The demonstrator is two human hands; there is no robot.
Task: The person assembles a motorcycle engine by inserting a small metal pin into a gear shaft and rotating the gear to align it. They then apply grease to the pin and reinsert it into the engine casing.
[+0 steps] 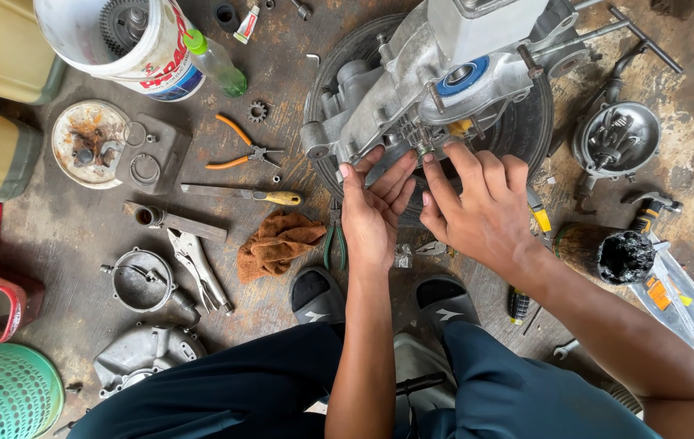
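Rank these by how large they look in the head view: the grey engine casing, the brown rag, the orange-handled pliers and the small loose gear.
1. grey engine casing, at both hands' fingertips
2. brown rag
3. orange-handled pliers, longer than the rag is wide but far slimmer, so this pair is close
4. small loose gear

The hands (428, 207) hide the tyre's (526, 130) lower rim; the bucket (132, 41) is cropped.

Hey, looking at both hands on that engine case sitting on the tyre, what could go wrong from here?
The silver aluminium engine case lies tilted on the round black tyre; it might rock and pinch the left hand or right hand at its lower edge. The small steel sprocket and other loose parts on the stained concrete floor could get lost.
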